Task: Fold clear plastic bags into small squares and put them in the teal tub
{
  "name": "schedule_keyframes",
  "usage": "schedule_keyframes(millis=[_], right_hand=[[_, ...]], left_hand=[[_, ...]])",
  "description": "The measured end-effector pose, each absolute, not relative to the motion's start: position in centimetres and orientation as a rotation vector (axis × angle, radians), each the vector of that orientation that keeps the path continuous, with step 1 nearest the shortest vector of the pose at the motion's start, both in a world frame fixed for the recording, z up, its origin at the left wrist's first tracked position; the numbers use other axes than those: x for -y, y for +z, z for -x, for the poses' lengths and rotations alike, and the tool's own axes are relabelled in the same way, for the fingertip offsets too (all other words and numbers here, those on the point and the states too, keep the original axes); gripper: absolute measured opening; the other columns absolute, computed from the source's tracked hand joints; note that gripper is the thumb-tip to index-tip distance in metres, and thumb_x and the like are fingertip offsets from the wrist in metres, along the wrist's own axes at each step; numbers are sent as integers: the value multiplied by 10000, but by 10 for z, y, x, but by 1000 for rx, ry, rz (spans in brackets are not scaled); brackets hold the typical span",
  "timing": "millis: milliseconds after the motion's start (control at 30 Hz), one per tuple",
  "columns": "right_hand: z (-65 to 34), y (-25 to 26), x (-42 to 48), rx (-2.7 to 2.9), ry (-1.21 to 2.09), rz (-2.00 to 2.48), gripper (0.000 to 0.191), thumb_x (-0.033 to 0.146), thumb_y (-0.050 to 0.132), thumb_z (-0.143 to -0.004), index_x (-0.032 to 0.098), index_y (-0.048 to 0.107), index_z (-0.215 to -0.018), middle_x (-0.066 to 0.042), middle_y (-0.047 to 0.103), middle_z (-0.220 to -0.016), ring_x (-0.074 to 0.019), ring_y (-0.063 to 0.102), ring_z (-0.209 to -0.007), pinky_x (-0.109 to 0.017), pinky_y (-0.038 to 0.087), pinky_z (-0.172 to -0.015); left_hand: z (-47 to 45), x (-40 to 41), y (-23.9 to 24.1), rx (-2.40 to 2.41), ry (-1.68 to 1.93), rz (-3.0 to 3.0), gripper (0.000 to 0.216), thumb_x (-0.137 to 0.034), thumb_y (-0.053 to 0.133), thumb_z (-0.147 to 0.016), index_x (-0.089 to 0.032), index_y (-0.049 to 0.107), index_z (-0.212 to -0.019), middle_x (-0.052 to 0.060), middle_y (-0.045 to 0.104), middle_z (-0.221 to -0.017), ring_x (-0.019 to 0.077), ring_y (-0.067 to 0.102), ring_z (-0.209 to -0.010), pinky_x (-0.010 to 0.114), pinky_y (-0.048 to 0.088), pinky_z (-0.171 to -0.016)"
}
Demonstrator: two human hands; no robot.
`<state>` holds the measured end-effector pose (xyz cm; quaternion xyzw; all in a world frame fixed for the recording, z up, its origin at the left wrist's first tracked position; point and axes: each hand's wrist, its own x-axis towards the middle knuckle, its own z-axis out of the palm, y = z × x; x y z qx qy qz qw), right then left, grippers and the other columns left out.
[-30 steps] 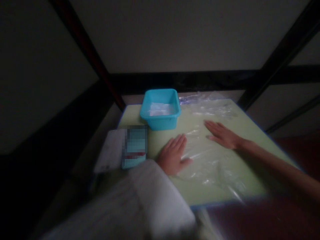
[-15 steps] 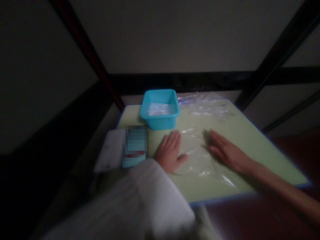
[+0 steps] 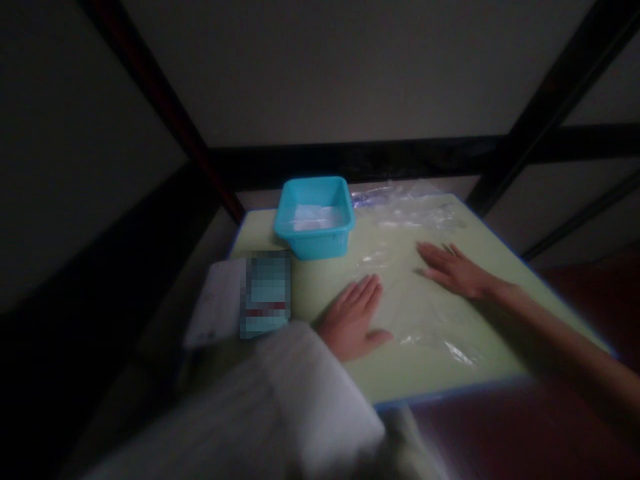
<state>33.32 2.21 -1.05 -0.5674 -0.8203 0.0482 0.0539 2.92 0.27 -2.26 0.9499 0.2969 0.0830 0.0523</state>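
A clear plastic bag (image 3: pixel 420 313) lies spread on the pale green tabletop (image 3: pixel 320 293), glinting along its near edge. My left hand (image 3: pixel 355 320) rests flat on its left side, thumb held away from the fingers. At the bag's far right, my right hand (image 3: pixel 450 270) is palm down with its fingers stretched out. Neither hand grips anything. Where the bag's edges end is hard to make out in the dim light.
At the back stands a turquoise plastic basin (image 3: pixel 320 243) with white material inside. More crumpled clear plastic (image 3: pixel 410 207) lies to its right. A blurred-out teal item (image 3: pixel 266 293) and a white flat item (image 3: pixel 217 300) lie at the left. Walls rise behind the table.
My left hand has slid slightly right and nearer to me over the plastic. My right hand has moved a little outward and away, its fingers now more spread.
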Motion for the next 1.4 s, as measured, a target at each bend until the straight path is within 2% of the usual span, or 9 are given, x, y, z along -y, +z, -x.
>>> schedule_keyframes(millis=[100, 200, 300, 500, 767, 933, 1067, 1400], right_hand=[[-316, -5, -13, 2396, 134, 1742, 633, 569, 231, -933, 200, 310, -1441, -110, 320, -1485, -311, 247, -1370, -567, 234, -1090], [-295, -12, 4, 2352, 91, 1647, 681, 548, 279, -934, 163, 170, -1485, -129, 225, -1517, -281, 232, -1380, -473, 262, -1111], [-286, -26, 17, 2384, 6, 1618, 720, 551, 304, -929, 163, 86, -1495, -146, 221, -1515, -282, 226, -1381, -477, 261, -1110], [-293, -38, 17, 2417, -92, 1629, 736, 563, 291, -929, 137, 84, -1493, -161, 243, -1506, -276, 238, -1379, -465, 261, -1108], [-294, -32, 18, 2403, -82, 1676, 704, 563, 256, -937, 120, 175, -1477, -173, 283, -1488, -271, 243, -1378, -471, 257, -1104], [-268, -24, 39, 2389, -62, 1620, 704, 530, 303, -942, 161, 69, -1495, -148, 196, -1523, -274, 172, -1399, -501, 256, -1098], [-256, -28, 56, 2476, -86, 1517, 768, 528, 343, -934, 144, -16, -1493, -174, 213, -1514, -280, 217, -1388, -482, 289, -1090], [-294, -31, 73, 2535, -136, 1506, 850, 561, 416, -894, 147, -22, -1493, -164, 215, -1518, -295, 215, -1388, -496, 301, -1083]], left_hand=[[-29, -2, -23, -894, 265, -2890, 765, -583, 413, -867, -66, 273, -1413, 163, 185, -1527, 252, 138, -1422, 398, 152, -1158], [-29, -2, -23, -892, 274, -2884, 767, -583, 420, -865, -63, 277, -1410, 168, 193, -1524, 257, 147, -1421, 401, 156, -1156], [-29, -2, -21, -891, 278, -2880, 773, -589, 414, -867, -65, 270, -1416, 162, 188, -1527, 254, 147, -1421, 401, 157, -1155], [-22, -2, -21, -938, 251, -2870, 803, -634, 432, -837, -108, 285, -1426, 114, 189, -1535, 268, 144, -1421, 425, 144, -1154], [-13, -3, -24, -1011, 246, -2878, 852, -699, 451, -782, -156, 320, -1425, 79, 204, -1535, 308, 153, -1413, 460, 145, -1142], [-14, -4, -25, -1002, 251, -2878, 840, -693, 447, -788, -157, 326, -1423, 72, 201, -1536, 309, 150, -1414, 457, 140, -1142], [-14, -4, -24, -997, 258, -2865, 862, -702, 451, -777, -135, 337, -1417, 92, 219, -1529, 323, 161, -1409, 475, 141, -1137], [-15, -4, -24, -988, 264, -2853, 964, -745, 526, -689, -128, 351, -1409, 102, 242, -1521, 346, 167, -1402, 483, 149, -1134]])
